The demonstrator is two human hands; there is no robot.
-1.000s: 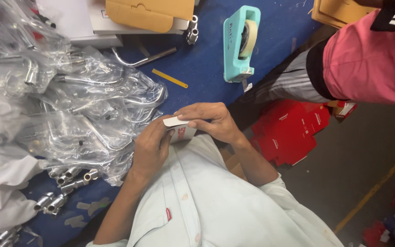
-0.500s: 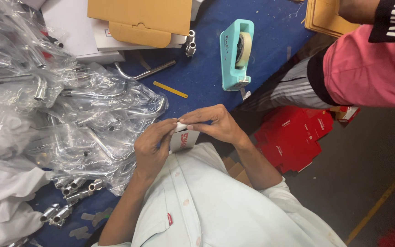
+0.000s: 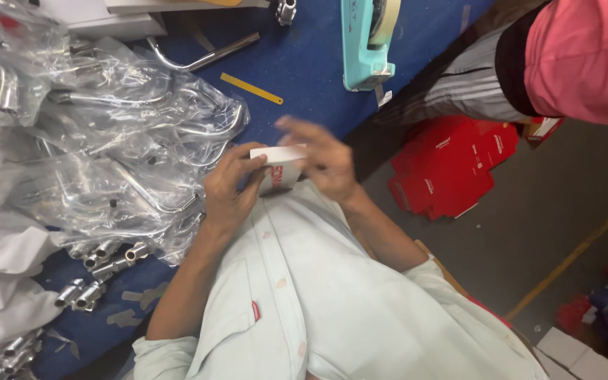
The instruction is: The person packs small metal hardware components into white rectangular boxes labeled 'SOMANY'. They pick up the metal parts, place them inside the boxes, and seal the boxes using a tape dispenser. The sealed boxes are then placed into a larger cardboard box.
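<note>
My left hand (image 3: 228, 188) grips a small white carton with red print (image 3: 279, 169), held close to my chest above the blue table's edge. My right hand (image 3: 318, 156) is blurred at the carton's right side, fingers spread and touching its top flap. Just left of my hands lies a heap of chrome tap pipes in clear plastic bags (image 3: 107, 155).
A teal tape dispenser (image 3: 367, 42) and a thin yellow strip (image 3: 251, 89) lie on the blue table (image 3: 297, 77). Loose chrome fittings (image 3: 103, 267) sit near the table's front. Flat red cartons (image 3: 452, 165) lie on the floor. A person in a pink top (image 3: 585, 56) stands at right.
The view has shifted closer. My right hand has lifted and opened its fingers over the carton's top; my left hand keeps its hold on the carton.
</note>
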